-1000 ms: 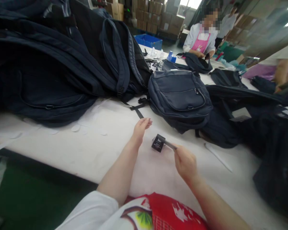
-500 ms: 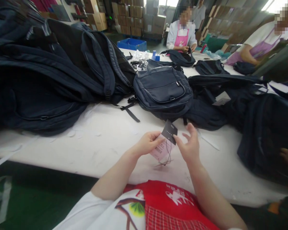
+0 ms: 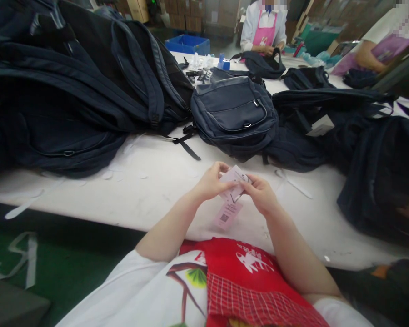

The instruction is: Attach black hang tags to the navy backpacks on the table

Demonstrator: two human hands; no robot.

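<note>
Over the white table, my left hand pinches the left side of a pale pink hang tag. From the right, my right hand has its fingertips closed on the same tag and its thin dark string. A second pink tag with a printed code hangs below my fingers, slightly tilted. Just beyond my hands lies a navy backpack, its zipped front pocket facing up, touching neither hand.
A large pile of navy backpacks fills the left; more bags lie at right, one with a white tag. A blue crate stands behind. Across the table, a person in a pink apron handles a bag.
The tags have turned from a black face to a pale pink one. My right hand's raised fingers have closed in on them, and the view has tipped downward.
</note>
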